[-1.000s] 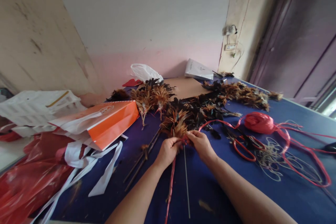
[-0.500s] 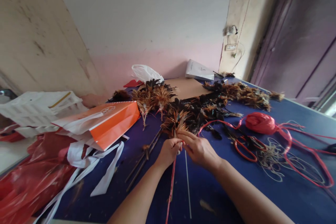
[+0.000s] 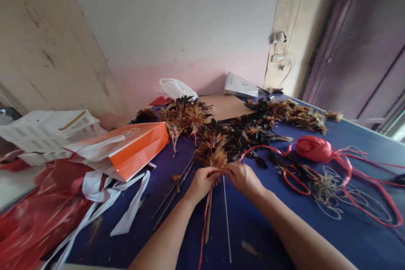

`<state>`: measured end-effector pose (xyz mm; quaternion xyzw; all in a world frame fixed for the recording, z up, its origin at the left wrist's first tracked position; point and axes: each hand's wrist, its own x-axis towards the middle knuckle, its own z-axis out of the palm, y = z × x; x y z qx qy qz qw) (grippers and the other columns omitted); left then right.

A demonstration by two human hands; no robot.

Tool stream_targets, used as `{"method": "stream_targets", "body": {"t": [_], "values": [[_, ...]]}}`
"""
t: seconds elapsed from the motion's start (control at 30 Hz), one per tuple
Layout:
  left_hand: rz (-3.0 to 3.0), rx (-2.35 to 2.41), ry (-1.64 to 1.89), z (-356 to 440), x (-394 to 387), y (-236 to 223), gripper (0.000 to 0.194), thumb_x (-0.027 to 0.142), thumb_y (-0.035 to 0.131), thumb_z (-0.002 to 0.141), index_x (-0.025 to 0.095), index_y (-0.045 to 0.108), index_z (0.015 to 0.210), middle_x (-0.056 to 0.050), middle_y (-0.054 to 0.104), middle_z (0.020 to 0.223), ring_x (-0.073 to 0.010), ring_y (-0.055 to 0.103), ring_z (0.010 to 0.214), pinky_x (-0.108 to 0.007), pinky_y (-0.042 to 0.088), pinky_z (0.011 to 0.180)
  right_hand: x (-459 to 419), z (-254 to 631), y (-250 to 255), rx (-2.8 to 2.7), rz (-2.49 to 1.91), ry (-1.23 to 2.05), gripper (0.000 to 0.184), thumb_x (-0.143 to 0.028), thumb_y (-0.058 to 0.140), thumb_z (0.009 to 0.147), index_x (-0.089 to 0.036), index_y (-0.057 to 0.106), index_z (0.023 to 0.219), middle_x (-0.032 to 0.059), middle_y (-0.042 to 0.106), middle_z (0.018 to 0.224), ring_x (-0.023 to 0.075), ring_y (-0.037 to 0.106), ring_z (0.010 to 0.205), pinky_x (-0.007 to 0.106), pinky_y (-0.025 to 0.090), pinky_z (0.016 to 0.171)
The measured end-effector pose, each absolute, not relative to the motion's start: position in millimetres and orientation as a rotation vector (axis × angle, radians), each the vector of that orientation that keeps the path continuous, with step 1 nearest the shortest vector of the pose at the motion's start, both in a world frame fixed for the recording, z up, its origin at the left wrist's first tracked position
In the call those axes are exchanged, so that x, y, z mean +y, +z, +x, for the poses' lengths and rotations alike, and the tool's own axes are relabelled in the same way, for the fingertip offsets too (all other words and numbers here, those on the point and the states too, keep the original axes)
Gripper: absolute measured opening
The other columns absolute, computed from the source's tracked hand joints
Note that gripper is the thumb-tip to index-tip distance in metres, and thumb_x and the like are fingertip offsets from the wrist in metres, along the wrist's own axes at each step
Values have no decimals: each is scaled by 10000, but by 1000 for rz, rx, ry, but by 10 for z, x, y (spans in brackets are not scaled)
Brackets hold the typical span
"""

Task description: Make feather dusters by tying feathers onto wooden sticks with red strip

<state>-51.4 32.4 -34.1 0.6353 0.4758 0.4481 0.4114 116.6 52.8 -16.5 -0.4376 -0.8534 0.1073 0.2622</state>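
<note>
My left hand (image 3: 204, 182) is closed on pink plastic twine (image 3: 205, 225) at the base of a brown and black feather bunch (image 3: 214, 152). Its fingertips pinch close to those of my right hand (image 3: 245, 180), which is closed on the same twine. One tail of the twine hangs down toward me; another runs right to a pink twine ball (image 3: 313, 148). Below the hands a thin brown stick (image 3: 208, 221) extends from the bunch's base. The exact wrap of the twine is hidden by my fingers.
Orange-handled scissors (image 3: 295, 180) lie beside tangled pale string (image 3: 332, 194) on the right. Loose feathers (image 3: 294, 114) spread across the back right. Two feather bunches (image 3: 185, 120) stand behind my hands. An orange paper bag (image 3: 139, 152) and red plastic bag (image 3: 41, 215) are on the left.
My right hand has shifted from lying over the bunch's base to pinching the twine beside my left hand. The brown stick now shows below my hands.
</note>
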Motion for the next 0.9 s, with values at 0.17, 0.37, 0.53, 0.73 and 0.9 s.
{"method": "stream_targets", "body": {"t": [0.17, 0.37, 0.53, 0.73, 0.9], "values": [[1540, 1221, 1149, -494, 314, -329, 426, 498, 526, 758, 107, 663, 662, 20, 504, 482, -82, 394, 438, -211, 306, 454, 530, 1131, -183, -2295, -1172, 285, 235, -216, 418, 874, -171, 617, 756, 63, 656, 759, 154, 607, 744, 216, 387, 661], [1441, 1223, 1156, -490, 352, -385, 376, 449, 638, 678, 99, 692, 805, 9, 551, 530, -87, 432, 456, -212, 337, 463, 586, 1154, -206, -1977, -1010, 609, 164, -218, 501, 797, -168, 623, 895, 51, 656, 799, 136, 597, 645, 230, 433, 615], [1420, 1258, 1162, -491, 379, -418, 370, 460, 603, 703, 109, 692, 777, 8, 551, 521, -89, 444, 449, -206, 328, 448, 657, 1250, -185, -1513, -1199, 1014, 284, -338, 565, 727, -143, 618, 927, -30, 552, 486, 86, 441, 362, 195, 336, 373], [1426, 1301, 1151, -471, 355, -352, 349, 440, 598, 712, 111, 696, 776, 13, 549, 504, -90, 441, 439, -207, 324, 441, 605, 1215, -190, -1522, -1153, 1366, 259, -340, 645, 648, -136, 650, 809, -27, 572, 548, 58, 438, 395, 169, 285, 355], [1467, 1292, 1128, -473, 356, -359, 357, 447, 579, 729, 120, 708, 792, 4, 562, 519, -91, 432, 447, -205, 320, 442, 585, 1102, -260, -1426, -1138, 1391, 234, -359, 640, 655, -145, 628, 748, -53, 519, 480, 52, 400, 362, 162, 249, 329]]}}
